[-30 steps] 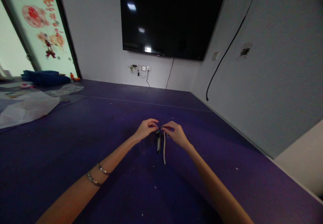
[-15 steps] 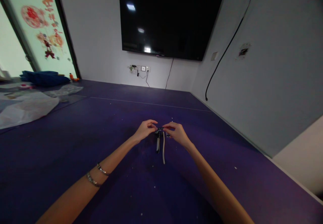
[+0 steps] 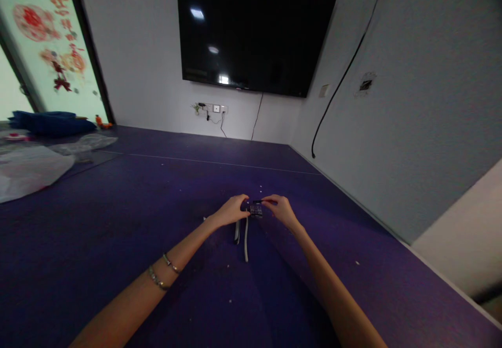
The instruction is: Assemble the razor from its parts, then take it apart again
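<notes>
My right hand (image 3: 280, 209) pinches a small, thin dark piece (image 3: 257, 201) between thumb and fingertips; its exact kind is too small to tell. Below that piece lies a small dark box-like object with pale markings (image 3: 256, 212). My left hand (image 3: 233, 210) is at its left side, thumb and fingers apart, the thumb tip at or touching the box. A narrow whitish strip (image 3: 246, 240) extends toward me from beside the left thumb. Left of it is a dark and white long-handled object (image 3: 237, 233), its far end hidden by my left hand.
Purple flooring (image 3: 164, 285) with small white scraps spreads around my hands. Clear plastic sheeting (image 3: 43, 165) and dark blue cloth (image 3: 55, 123) lie at the left. A black cable (image 3: 341, 86) hangs along the right wall, and a television (image 3: 254, 34) is mounted ahead.
My left hand has let go of the dark piece between both hands and spread its fingers. My right hand holds that piece, and the box-like object is now more exposed. The view has shifted slightly.
</notes>
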Demonstrator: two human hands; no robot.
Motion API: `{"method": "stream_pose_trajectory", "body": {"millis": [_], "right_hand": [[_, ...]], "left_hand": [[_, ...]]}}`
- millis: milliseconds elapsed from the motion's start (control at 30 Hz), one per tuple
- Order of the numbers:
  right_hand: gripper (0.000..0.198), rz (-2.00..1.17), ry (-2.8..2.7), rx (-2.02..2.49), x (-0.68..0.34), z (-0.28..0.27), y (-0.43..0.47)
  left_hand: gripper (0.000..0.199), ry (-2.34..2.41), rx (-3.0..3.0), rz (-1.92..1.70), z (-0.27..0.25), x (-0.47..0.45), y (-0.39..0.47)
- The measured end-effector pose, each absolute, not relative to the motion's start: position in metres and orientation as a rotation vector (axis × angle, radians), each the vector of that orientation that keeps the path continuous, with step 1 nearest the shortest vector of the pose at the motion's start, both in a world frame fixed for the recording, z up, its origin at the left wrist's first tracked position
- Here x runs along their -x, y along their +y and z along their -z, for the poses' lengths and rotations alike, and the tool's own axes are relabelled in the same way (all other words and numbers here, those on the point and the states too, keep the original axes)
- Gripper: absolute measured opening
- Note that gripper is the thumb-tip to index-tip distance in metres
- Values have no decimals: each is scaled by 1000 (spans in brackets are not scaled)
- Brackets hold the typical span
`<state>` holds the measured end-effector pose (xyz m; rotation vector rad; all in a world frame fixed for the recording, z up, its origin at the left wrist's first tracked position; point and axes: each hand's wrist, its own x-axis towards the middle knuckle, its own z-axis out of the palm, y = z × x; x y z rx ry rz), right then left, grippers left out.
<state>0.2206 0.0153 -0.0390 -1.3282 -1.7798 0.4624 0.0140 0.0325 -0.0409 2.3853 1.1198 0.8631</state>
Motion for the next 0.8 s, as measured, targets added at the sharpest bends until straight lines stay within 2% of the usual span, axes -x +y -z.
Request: {"method": "stream_pose_trajectory", "body": {"millis": [467, 800], "right_hand": [[20, -356, -1887, 1351, -226, 73, 26], [18, -362, -1896, 1311, -224, 79, 28]], "left_hand": [[49, 1128, -2577, -607, 65, -37, 55], [46, 1141, -2603, -597, 67, -37, 55]]}}
